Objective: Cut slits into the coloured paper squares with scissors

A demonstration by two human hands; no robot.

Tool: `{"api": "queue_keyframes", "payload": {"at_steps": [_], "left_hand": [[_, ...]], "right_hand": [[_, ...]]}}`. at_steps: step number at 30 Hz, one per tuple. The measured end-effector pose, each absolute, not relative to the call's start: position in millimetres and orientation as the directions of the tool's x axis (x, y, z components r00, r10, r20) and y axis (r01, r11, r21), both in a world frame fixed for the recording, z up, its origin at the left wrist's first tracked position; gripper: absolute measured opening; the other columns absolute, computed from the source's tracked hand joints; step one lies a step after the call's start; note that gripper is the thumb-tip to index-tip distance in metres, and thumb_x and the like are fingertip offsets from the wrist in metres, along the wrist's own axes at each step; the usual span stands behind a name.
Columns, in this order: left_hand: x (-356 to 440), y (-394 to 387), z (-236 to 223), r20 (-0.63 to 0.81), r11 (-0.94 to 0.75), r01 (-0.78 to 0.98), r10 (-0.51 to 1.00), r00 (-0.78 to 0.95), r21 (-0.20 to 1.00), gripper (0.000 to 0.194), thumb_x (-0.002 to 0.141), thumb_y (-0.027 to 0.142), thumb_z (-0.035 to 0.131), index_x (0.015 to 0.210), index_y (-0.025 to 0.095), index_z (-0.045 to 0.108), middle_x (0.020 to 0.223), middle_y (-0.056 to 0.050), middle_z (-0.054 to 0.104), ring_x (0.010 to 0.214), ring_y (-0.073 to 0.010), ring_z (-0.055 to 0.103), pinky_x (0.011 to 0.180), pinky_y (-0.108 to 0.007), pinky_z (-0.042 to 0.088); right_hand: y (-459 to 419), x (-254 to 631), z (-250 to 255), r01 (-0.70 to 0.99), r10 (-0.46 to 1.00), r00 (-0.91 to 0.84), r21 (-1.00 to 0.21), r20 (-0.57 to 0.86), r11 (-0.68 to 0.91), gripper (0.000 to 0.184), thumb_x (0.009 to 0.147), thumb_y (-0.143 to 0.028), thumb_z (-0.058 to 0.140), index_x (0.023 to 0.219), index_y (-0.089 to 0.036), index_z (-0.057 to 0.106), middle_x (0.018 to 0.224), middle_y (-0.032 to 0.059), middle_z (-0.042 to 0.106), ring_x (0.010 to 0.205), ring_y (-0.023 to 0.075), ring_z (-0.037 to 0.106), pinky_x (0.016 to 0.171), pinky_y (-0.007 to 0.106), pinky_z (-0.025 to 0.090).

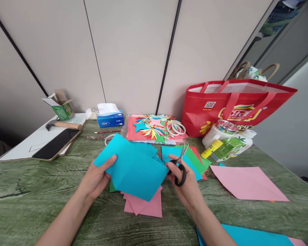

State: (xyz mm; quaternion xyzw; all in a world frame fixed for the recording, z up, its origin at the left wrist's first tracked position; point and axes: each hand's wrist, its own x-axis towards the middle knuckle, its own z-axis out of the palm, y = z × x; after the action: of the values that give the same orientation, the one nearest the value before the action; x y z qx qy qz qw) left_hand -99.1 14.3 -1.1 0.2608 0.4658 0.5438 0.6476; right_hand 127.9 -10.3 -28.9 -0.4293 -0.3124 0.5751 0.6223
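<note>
A sheet of blue paper (133, 171) is held up in front of me, tilted above the table. My left hand (97, 177) pinches its left edge between thumb and fingers. In my right hand (183, 181) are black-handled scissors (181, 167), fingers through the loops and blades pointing up and away; its fingertips are close to the paper's right corner. Below the blue sheet lie pink paper pieces (146, 206), partly covered by it. Behind it and to the right, blue, green (193, 157) and red papers overlap on the table.
Further back are paper stars and fringed shapes (154, 128), tape rolls (176, 128) and a tissue box (110, 118). A phone (56, 144) and hammer (63, 125) lie left. A red bag (236, 106), glue stick (211, 148) and pink sheet (250, 182) are right.
</note>
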Motion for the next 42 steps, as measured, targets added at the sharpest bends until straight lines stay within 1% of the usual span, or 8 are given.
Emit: {"api": "queue_keyframes", "payload": {"at_steps": [5,9,16,20,26,32,38,42], "left_hand": [[-86.9,13.7,-6.3,-0.268,0.178,-0.516,0.958,-0.105,0.838,0.039,0.065,0.022,0.066,0.103,0.017,0.058,0.103,-0.008,0.064,0.094,-0.0252,0.059,0.077,-0.033,0.052],[-86.4,13.8,-8.7,-0.264,0.186,-0.509,0.961,-0.083,0.84,0.041,0.066,0.025,0.065,0.106,0.019,0.057,0.106,-0.007,0.063,0.094,-0.0244,0.059,0.076,-0.031,0.053],[-99.0,15.2,-4.0,-0.258,0.292,-0.22,0.95,0.174,0.931,0.028,0.066,0.025,0.065,0.093,0.015,0.061,0.094,-0.007,0.068,0.079,-0.0245,0.064,0.065,-0.036,0.056],[-98.3,15.5,-4.6,-0.26,0.303,-0.16,0.934,0.243,0.939,0.023,0.067,0.026,0.064,0.087,0.015,0.063,0.092,-0.006,0.068,0.082,-0.0243,0.063,0.072,-0.039,0.054],[-94.5,12.7,-4.9,-0.316,0.356,-0.153,0.919,0.234,0.922,0.022,0.066,0.026,0.065,0.085,0.015,0.064,0.085,-0.006,0.07,0.074,-0.024,0.065,0.066,-0.034,0.055],[-93.5,14.8,0.6,-0.232,0.226,-0.347,0.972,0.027,0.91,0.022,0.059,0.02,0.07,0.08,0.015,0.064,0.081,-0.003,0.07,0.076,-0.0246,0.065,0.065,-0.029,0.056],[-88.3,13.0,3.4,-0.144,0.099,-0.398,0.986,-0.086,0.912,0.019,0.057,0.018,0.072,0.074,0.016,0.063,0.076,-0.001,0.07,0.074,-0.0271,0.065,0.063,-0.032,0.057],[-85.2,9.6,3.2,-0.147,0.109,-0.367,0.986,-0.077,0.924,0.022,0.056,0.02,0.072,0.076,0.015,0.064,0.076,-0.002,0.07,0.071,-0.0277,0.065,0.059,-0.034,0.057]], "right_hand": [[-13.4,118.6,-30.8,-0.513,0.988,0.01,-0.849,-0.151,-0.125,0.034,0.06,-0.027,0.071,0.091,-0.021,0.058,0.063,-0.0048,0.054,0.057,0.0115,0.05,0.055,0.024,0.042],[-16.3,110.6,-32.2,-0.5,0.99,-0.057,-0.854,-0.131,-0.142,0.041,0.054,-0.022,0.075,0.091,-0.02,0.057,0.079,-0.0015,0.062,0.069,0.0152,0.055,0.064,0.027,0.045],[-5.8,127.5,-38.8,-0.288,0.917,0.386,-0.958,-0.1,0.016,0.048,0.054,-0.027,0.074,0.095,-0.018,0.053,0.054,-0.0079,0.049,0.047,0.0083,0.043,0.043,0.02,0.037],[-5.0,132.8,-33.9,-0.198,0.89,0.453,-0.979,-0.049,0.047,0.045,0.054,-0.028,0.074,0.093,-0.018,0.054,0.048,-0.01,0.044,0.041,0.0059,0.038,0.037,0.018,0.035],[-4.0,136.2,-30.1,-0.223,0.869,0.493,-0.972,-0.05,0.07,0.043,0.053,-0.027,0.075,0.091,-0.018,0.056,0.051,-0.0096,0.047,0.04,0.0056,0.041,0.038,0.019,0.042],[-6.3,132.5,-22.6,-0.254,0.936,0.352,-0.965,-0.025,0.07,0.037,0.066,-0.035,0.066,0.097,-0.019,0.053,0.069,0.0011,0.062,0.056,0.015,0.059,0.05,0.027,0.045],[-22.9,110.4,-23.0,-0.261,0.952,-0.304,-0.957,-0.047,-0.131,0.037,0.061,-0.028,0.072,0.09,-0.021,0.049,0.071,0.0008,0.061,0.063,0.0143,0.055,0.056,0.025,0.041],[-28.6,103.3,-24.4,-0.252,0.914,-0.395,-0.946,-0.094,-0.206,0.031,0.064,-0.029,0.069,0.086,-0.019,0.051,0.073,0.0009,0.057,0.066,0.0124,0.052,0.06,0.024,0.039]]}}
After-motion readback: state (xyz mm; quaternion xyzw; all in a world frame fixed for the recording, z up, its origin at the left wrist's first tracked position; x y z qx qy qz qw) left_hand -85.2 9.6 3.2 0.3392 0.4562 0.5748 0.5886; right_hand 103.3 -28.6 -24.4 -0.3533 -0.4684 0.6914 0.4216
